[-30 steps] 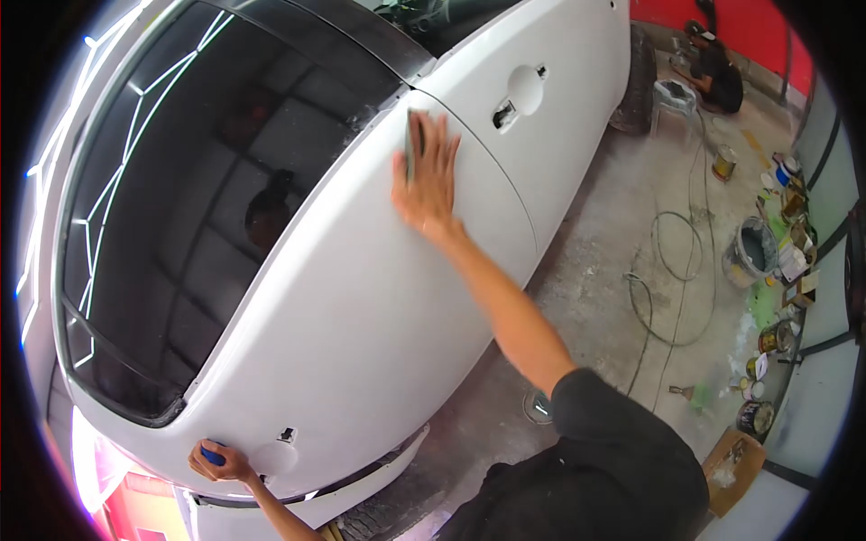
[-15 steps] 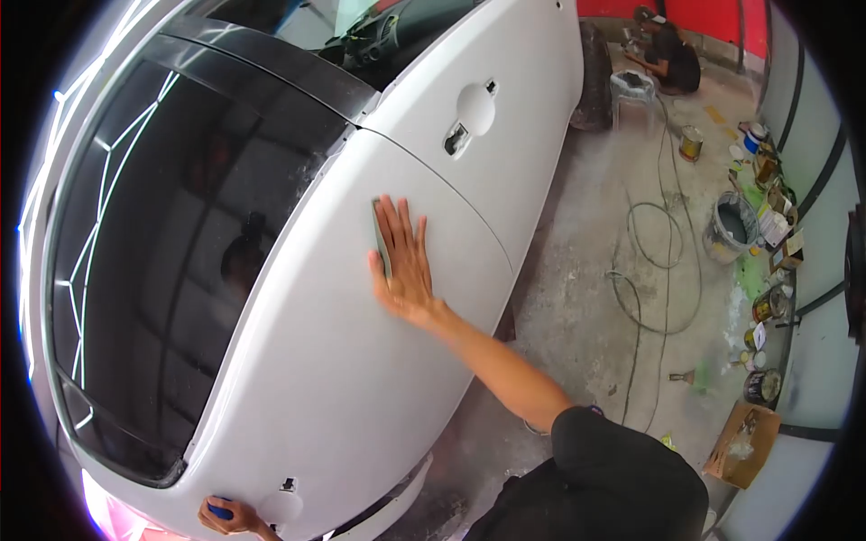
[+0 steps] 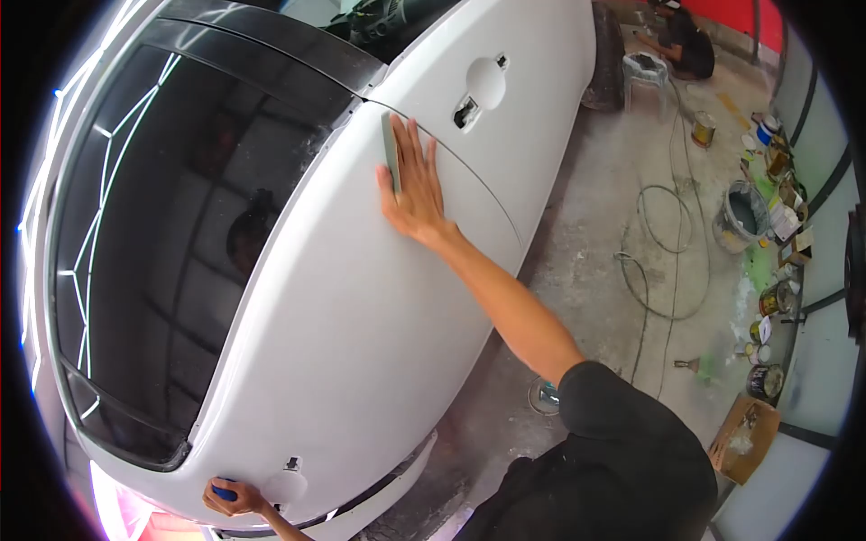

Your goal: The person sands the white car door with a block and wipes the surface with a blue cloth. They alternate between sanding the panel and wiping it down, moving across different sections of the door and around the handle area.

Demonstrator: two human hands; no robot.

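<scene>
On the upper part of a white car door (image 3: 343,298), my right hand (image 3: 417,194) presses a thin grey-green pad (image 3: 391,153) flat against the panel. Its fingers are stretched out over the pad, and the thumb sits at the pad's lower left edge. The pad lies close to the seam with the neighbouring door. Lower left, my left hand (image 3: 239,499) has its fingers curled round a small blue object (image 3: 224,490), touching the white bodywork beside a round handle recess (image 3: 287,488).
A dark side window (image 3: 171,243) fills the left. Beyond the car, a hose (image 3: 645,270) loops over the floor. Buckets (image 3: 740,216), cans (image 3: 704,129) and a cardboard box (image 3: 747,442) line the right wall. Another person (image 3: 690,50) crouches near a stool (image 3: 646,65) at the back.
My right hand has slid up the door with the pad, nearer to the seam. My left hand is still round the blue object, slightly higher and further right in view. The view has shifted a little.
</scene>
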